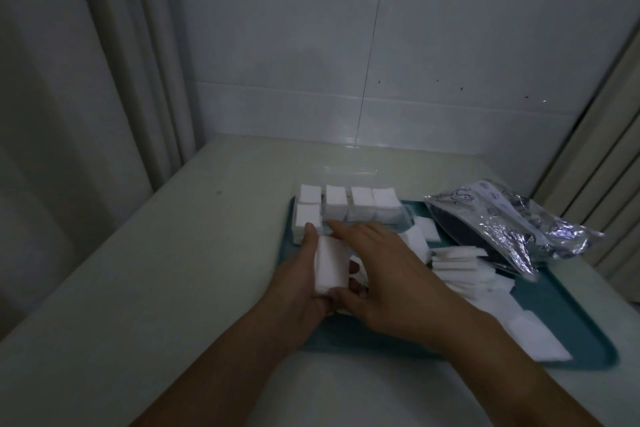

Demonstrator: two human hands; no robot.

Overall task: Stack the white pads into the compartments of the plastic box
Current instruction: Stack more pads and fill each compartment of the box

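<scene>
Both hands, the left hand [298, 274] and the right hand [384, 274], are gripping a stack of white pads [331, 265], probably just before the plastic box [349, 210], above the teal tray [571, 305].
</scene>
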